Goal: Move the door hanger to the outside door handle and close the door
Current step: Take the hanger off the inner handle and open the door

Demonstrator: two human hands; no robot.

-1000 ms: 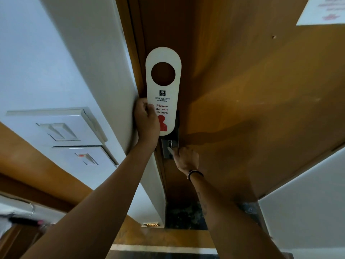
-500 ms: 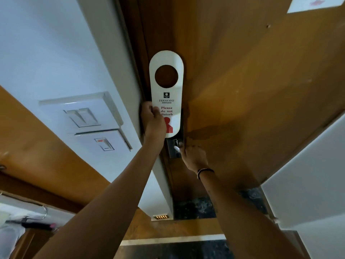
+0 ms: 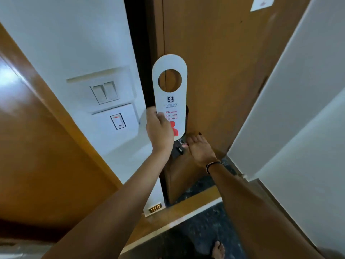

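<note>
My left hand (image 3: 159, 131) grips the lower left edge of the white door hanger (image 3: 179, 98), which reads "Please do not disturb" in red and has a round hole near its top. I hold it upright in front of the edge of the brown wooden door (image 3: 224, 71). My right hand (image 3: 199, 148) rests against the door just below the hanger, thumb and fingertips at the metal lock knob (image 3: 179, 146) on a dark plate. The hanger hides the door handle. A dark gap (image 3: 138, 53) shows between the door edge and the frame.
A white switch panel (image 3: 104, 92) sits on the wall left of the frame, beside a wooden panel (image 3: 37, 146). A white wall (image 3: 298, 109) stands close on the right. A paper notice (image 3: 262, 3) is stuck high on the door. My bare foot (image 3: 218, 250) is on the dark floor.
A dark gap has appeared at the door's edge. The view has shifted back and down, and both hands keep their hold on the hanger and the lock.
</note>
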